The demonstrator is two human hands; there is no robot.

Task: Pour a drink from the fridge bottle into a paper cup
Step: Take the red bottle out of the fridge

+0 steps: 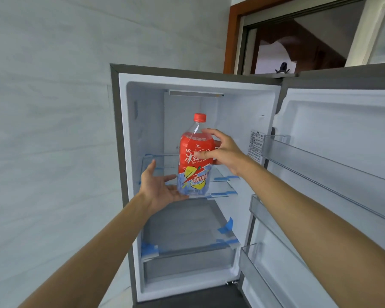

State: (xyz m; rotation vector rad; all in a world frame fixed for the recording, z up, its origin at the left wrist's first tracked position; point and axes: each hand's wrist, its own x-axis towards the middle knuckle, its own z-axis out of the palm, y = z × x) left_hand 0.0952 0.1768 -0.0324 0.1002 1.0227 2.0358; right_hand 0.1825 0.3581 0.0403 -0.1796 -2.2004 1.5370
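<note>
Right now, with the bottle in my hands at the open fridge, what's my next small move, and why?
Probably draw the bottle back clear of the fridge. Your right hand grips its label and your left hand props its base, so it looks secure. The cap is on, and nothing to pour into shows here.

right hand (222, 153) curled gripping, left hand (159, 187) spread palm-up.

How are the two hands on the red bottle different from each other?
The right hand curls round the middle of the bottle; the left hand lies open, fingers straight, at its bottom. The right hand is higher up, the left hand lower down. Both touch the bottle.
</note>
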